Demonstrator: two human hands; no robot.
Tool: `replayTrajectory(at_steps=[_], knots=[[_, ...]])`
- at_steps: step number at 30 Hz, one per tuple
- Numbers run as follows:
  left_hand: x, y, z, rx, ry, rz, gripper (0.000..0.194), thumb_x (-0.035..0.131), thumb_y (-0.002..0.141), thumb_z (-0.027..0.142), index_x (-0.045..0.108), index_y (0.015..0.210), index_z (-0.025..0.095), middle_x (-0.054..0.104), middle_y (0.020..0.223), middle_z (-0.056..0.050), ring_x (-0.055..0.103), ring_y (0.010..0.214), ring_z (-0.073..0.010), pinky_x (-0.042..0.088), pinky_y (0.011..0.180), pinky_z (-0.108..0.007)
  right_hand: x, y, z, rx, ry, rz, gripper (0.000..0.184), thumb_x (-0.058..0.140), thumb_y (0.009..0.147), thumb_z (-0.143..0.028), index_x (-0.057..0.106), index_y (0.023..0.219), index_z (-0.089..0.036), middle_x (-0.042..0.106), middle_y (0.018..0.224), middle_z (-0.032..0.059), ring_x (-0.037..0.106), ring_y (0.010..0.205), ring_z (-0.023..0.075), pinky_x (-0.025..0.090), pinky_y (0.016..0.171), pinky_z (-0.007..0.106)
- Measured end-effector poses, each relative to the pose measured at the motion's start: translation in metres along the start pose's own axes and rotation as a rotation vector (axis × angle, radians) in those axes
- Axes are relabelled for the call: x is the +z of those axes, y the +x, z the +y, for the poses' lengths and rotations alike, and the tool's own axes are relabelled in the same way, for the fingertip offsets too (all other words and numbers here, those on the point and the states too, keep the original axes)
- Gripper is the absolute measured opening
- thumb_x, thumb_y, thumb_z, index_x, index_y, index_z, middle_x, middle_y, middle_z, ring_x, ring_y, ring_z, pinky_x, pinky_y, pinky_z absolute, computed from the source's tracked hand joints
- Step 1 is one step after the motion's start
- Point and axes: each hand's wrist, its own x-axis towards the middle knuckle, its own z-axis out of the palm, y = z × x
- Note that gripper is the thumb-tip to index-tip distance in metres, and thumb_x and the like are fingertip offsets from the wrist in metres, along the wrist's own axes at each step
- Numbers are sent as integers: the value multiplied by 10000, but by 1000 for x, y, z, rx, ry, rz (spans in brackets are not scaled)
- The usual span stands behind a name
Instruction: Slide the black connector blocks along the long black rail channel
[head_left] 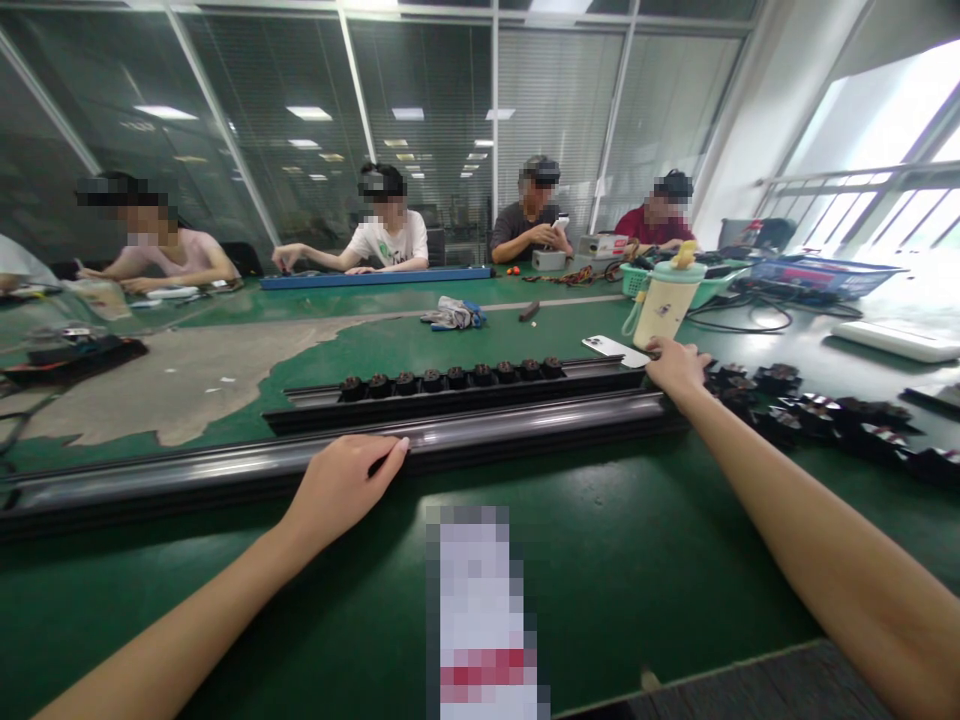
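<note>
A long black rail [232, 465] with a shiny grey channel lies across the table in front of me. My left hand [345, 480] is closed over its near edge, thumb along the channel. Behind it is a shorter black rail [472, 392] carrying a row of several small black round parts [456, 377]. Out at the right ends of both rails, my right hand [679, 370] has its fingers curled; what they hold, if anything, is hidden. More black parts with shiny pieces [814, 410] lie loosely to the right of that hand.
Beyond my right hand stand a cream bottle [664, 310] and a white phone [611, 350]. Gloves [455, 314] lie mid-table. Green [634, 280] and blue baskets [825, 275] sit at the back right. Several people [386, 235] work across the green table [600, 560]. A blurred strip [480, 610] lies before me.
</note>
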Motion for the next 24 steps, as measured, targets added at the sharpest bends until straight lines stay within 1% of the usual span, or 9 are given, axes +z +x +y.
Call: replayTrajectory(at_steps=[2,3,6,10,16,20,24], knots=[[0,0,0,-4,3,-4,579,296,1038,528,780,983,215,790,1088,-79,723,1035,-295,528,926,-397,-2,-4,-4,77,-17,-11,421,579,850,-271,702,1246,-196,501,1228,234,394,1244,392,429,977,528],[0,-1,0,-6,4,-5,582,294,1037,531,780,980,216,790,1087,-78,722,1035,-296,528,923,-397,-3,-5,-6,102,-25,-18,405,587,850,-281,712,1226,-195,485,1260,238,379,1256,396,429,979,525],[1,-1,-1,-3,5,-1,581,295,1037,535,780,980,223,791,1083,-74,722,1033,-290,527,924,-390,-3,-8,-11,148,-77,-22,438,592,854,-311,692,1243,-136,435,1333,270,371,1257,407,413,983,520],[2,-1,-2,3,8,7,579,299,1036,540,782,961,230,793,1074,-69,726,1021,-286,530,914,-381,0,-8,-15,222,-156,-12,494,548,877,-319,641,1284,-56,432,1333,289,365,1244,404,349,999,510],[2,0,-1,-10,6,11,567,316,1030,542,789,988,233,793,1080,-70,727,1022,-289,533,912,-377,0,-10,-17,226,-218,23,458,496,898,-282,660,1255,-46,448,1365,284,370,1257,410,267,1038,532],[1,0,-1,-8,8,2,569,309,1034,533,789,990,230,792,1084,-69,726,1026,-285,532,908,-373,-2,-12,-19,209,-234,40,464,476,877,-247,662,1247,-37,463,1361,288,372,1273,426,262,1042,562],[2,-1,-2,-8,11,6,583,305,1035,541,787,1004,216,789,1098,-76,720,1041,-286,527,918,-378,-1,-14,-20,197,-210,81,498,447,875,-231,623,1288,-17,472,1360,302,367,1298,450,259,1052,592]])
